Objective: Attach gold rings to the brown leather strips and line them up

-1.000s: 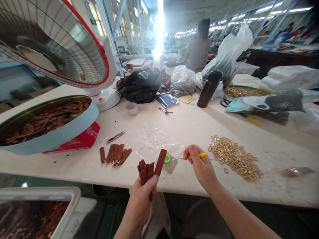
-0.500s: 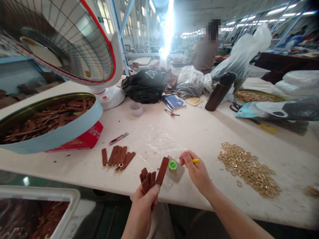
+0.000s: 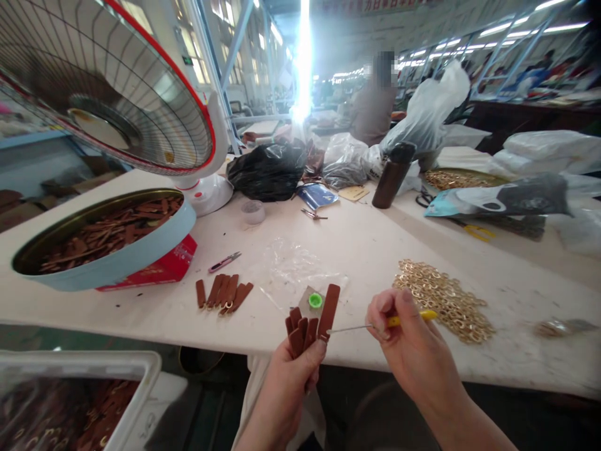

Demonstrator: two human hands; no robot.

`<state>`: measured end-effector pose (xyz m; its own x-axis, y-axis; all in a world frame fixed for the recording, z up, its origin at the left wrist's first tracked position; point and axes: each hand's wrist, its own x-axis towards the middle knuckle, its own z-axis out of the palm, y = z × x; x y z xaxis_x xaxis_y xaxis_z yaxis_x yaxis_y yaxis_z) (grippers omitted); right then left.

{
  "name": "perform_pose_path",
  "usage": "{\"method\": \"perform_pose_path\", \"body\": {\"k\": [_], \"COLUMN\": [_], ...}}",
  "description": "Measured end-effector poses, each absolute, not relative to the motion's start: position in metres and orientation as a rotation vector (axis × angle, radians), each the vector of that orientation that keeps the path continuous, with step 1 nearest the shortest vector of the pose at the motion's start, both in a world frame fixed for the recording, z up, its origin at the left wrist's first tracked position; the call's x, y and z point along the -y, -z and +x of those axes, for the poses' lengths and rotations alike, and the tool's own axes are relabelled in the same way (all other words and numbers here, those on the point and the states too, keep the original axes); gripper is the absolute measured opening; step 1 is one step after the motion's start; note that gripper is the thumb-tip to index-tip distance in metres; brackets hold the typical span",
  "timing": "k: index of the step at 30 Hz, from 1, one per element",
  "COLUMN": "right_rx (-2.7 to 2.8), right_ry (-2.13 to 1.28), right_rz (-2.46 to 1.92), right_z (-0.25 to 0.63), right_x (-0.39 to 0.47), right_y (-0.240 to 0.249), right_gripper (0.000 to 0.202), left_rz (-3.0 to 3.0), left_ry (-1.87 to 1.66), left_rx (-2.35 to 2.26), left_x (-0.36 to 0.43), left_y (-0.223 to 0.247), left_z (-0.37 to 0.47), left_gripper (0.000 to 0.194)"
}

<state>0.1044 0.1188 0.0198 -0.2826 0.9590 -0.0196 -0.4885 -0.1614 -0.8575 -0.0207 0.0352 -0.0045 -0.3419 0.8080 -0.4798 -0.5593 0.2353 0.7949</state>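
My left hand (image 3: 300,366) is closed around a fanned bunch of brown leather strips (image 3: 300,332), one of which (image 3: 329,310) stands up taller at the right. In my right hand (image 3: 410,338) is a yellow-handled awl (image 3: 425,315); its thin metal shaft points left. The tip reaches the lower part of the tall strip, touching it or just beside it. Behind the strips, a small green cup (image 3: 315,301) rests on a grey square (image 3: 306,305). Left of my hands lies a row of brown strips with gold rings (image 3: 224,292). Gold rings (image 3: 441,300) lie heaped beyond my right hand.
At left, a round tin (image 3: 107,263) of brown strips leans on a red box (image 3: 164,266) beside a fan (image 3: 141,94). Thread snips (image 3: 224,262), clear plastic film (image 3: 293,266) and a dark bottle (image 3: 393,178) are on the table. A white bin (image 3: 153,369) stands lower left.
My right hand has moved right and closer, bringing the awl's tip to the tall strip. My left hand has shifted right with its strips. The camera view has shifted slightly.
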Motion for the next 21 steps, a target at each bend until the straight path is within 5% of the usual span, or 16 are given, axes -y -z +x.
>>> {"method": "perform_pose_path", "body": {"k": [10,15,21], "right_rx": [0.992,1.615,1.884], "right_ry": [-1.512,-1.202,-1.579], "right_rz": [-0.688,-0.838,-0.692], "right_z": [0.126,0.143,0.127], "right_x": [-0.103,-0.094,-0.085], "right_y": [-0.031,-0.026,-0.018], "right_gripper": [0.038,0.026,0.028], "left_rz": [0.257,0.272,0.319], "left_ry": [-1.525,-1.507,-1.464], "left_rx": [-1.288,-1.281,-1.328], "left_x": [-0.019,-0.013,-0.012], "left_y": [-0.004,-0.011,-0.009], "left_z": [-0.005,0.004,0.012], "left_gripper": [0.033,0.028,0.034]}}
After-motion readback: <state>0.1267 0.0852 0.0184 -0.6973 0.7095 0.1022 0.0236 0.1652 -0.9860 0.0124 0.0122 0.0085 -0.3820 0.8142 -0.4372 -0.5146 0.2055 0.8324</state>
